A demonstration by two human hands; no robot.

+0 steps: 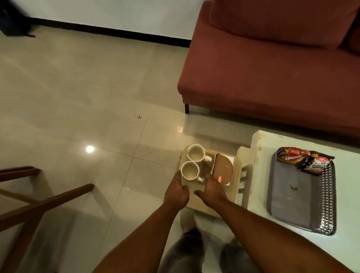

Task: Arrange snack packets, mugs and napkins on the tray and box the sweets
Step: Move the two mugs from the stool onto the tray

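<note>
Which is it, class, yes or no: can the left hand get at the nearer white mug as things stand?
Probably yes. The left hand lies close beside the nearer mug on the low stool, and nothing stands between them.

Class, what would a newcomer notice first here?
Two white mugs stand on a small wooden stool, the left hand and right hand reaching at the nearer one. To the right, a grey tray on the white table carries dark snack packets at its far end; a red sofa fills the upper right.
</note>
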